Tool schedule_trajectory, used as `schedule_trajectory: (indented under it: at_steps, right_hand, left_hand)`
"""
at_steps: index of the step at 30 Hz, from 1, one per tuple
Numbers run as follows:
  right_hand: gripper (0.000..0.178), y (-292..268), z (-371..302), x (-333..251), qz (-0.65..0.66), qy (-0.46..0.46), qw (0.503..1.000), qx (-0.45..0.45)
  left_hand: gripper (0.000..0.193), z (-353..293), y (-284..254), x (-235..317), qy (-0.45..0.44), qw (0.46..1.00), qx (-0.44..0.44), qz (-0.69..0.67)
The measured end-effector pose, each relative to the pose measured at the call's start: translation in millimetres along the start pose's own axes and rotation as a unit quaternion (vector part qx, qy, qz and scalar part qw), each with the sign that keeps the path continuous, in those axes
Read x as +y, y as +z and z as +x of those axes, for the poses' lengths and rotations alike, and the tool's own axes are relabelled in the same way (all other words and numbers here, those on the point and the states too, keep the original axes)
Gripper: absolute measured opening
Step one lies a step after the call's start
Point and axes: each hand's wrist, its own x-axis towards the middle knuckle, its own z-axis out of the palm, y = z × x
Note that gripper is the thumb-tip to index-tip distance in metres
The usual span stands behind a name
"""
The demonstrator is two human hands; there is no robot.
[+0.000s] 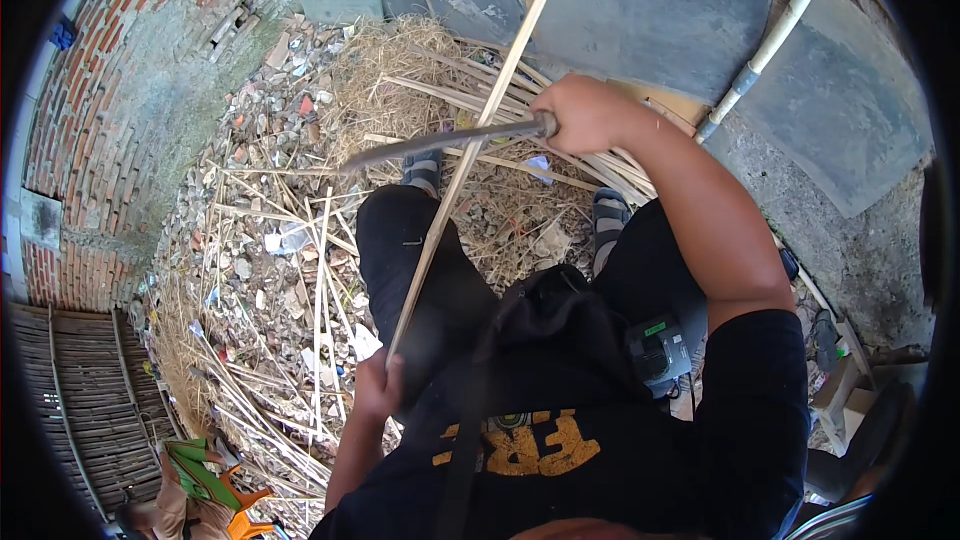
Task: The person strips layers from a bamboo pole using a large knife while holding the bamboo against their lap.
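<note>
A long pale bamboo strip (440, 215) slants across the view from near my lap up past the far edge. Its lower end is in my left hand (378, 387), whose fingers are closed round it. My right hand (585, 115) grips the handle of a machete (420, 145) with a long, dark, slightly curved blade. The blade points left and crosses the strip around its middle. From this view I cannot tell whether the edge is cutting into the strip. My knees are bent on either side below the blade.
Dry shavings (395, 70) are heaped ahead, beside a bundle of split strips (470, 95). More loose strips (320, 310) litter the rubble on the left. Dark panels (640, 20) and a pale pipe (775, 40) stand at the far right. A brick wall (110, 100) rises left.
</note>
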Motion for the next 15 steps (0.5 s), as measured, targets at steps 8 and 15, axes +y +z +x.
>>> schedule_trajectory:
  at_steps: [8, 15]
  right_hand:
    - [0.019, 19, 5, -6, 0.010, -0.042, 0.998, 0.051]
    - [0.020, 15, 14, -7, -0.009, -0.023, 0.999, 0.040]
  left_hand:
    - [0.040, -1, -4, -4, -0.006, 0.998, -0.026, -0.057]
    - [0.039, 1, -2, -3, -0.007, 0.999, -0.025, -0.033]
